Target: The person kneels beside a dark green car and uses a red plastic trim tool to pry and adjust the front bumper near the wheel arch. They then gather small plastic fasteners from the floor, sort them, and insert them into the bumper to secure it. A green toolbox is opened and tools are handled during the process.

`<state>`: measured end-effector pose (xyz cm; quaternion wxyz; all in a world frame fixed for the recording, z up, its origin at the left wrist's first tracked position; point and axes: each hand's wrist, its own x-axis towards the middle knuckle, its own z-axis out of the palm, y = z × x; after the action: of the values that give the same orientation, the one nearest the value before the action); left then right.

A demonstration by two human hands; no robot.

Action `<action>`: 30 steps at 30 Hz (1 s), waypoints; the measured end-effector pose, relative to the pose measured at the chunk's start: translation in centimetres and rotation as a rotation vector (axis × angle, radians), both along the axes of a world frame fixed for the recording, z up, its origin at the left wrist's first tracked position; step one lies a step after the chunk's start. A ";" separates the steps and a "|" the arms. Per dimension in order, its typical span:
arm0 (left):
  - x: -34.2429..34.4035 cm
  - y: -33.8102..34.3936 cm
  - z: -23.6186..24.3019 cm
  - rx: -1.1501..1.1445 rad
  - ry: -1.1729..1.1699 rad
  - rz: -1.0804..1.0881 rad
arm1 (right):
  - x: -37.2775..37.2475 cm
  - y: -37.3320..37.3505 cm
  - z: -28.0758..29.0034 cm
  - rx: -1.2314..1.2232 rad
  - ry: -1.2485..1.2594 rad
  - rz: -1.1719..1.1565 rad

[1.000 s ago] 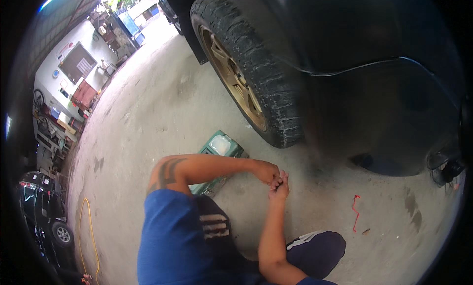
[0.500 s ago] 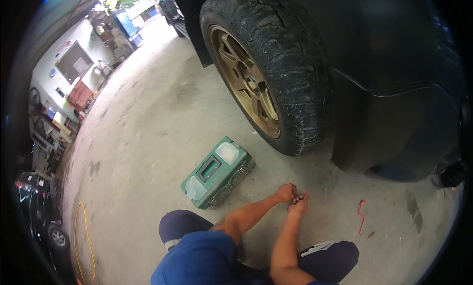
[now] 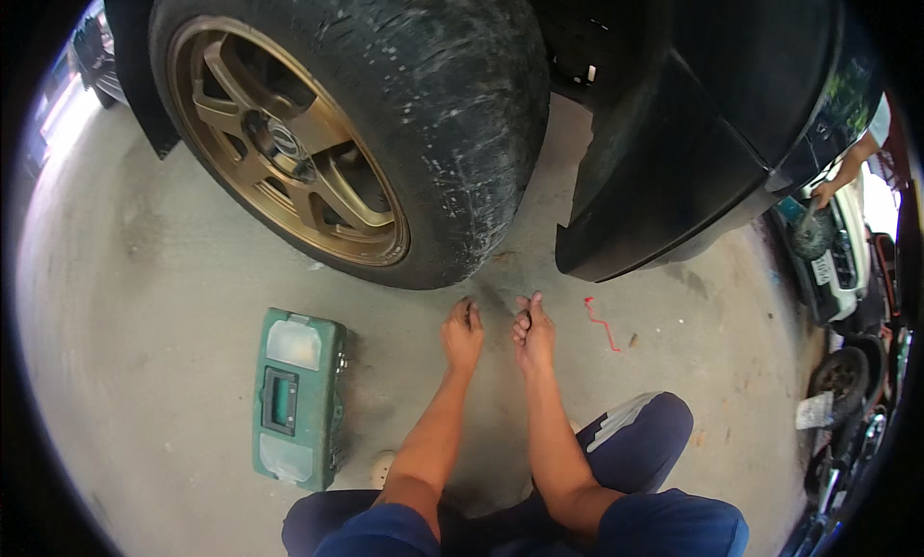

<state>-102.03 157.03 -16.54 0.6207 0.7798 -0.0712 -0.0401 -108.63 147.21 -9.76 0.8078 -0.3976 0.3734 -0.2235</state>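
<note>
My left hand [image 3: 463,334] and my right hand [image 3: 533,332] are raised over the concrete floor, a small gap between them, just below the foot of a big car tyre [image 3: 472,143]. The fingers of my left hand are curled, with a dark spot between thumb and finger that is too small to name. On the right, my fingers are bent inward with the thumb sticking up, and something dark shows in the grip. The tyre is worn and cracked, on a gold-bronze spoked rim [image 3: 289,153].
A green toolbox [image 3: 279,398] lies at my left. Right of my hands are a thin red bent strip [image 3: 604,324] and a small brown piece [image 3: 633,340]. The dark car bumper [image 3: 654,210] overhangs at right. Another person's hand [image 3: 825,193] shows at the far right.
My view has turned right and closer to the wheel, so the toolbox shows farther left. My hands, together before, have come apart.
</note>
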 end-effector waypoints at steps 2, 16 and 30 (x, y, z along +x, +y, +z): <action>-0.4 -2.2 2.7 -0.236 -0.091 0.065 | 0.1 -0.4 2.8 -0.105 -0.011 0.036; 2.7 -6.7 15.6 -1.393 0.616 -0.621 | -3.3 1.9 25.5 -1.204 0.559 0.194; 4.2 -5.5 13.1 -0.602 0.251 -0.643 | -1.9 1.7 22.2 -1.623 0.498 -0.232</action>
<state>-97.81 151.52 -3.39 0.7795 0.4922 -0.2422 -0.3024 -110.51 148.92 12.45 0.1395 -0.8495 0.3028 -0.4089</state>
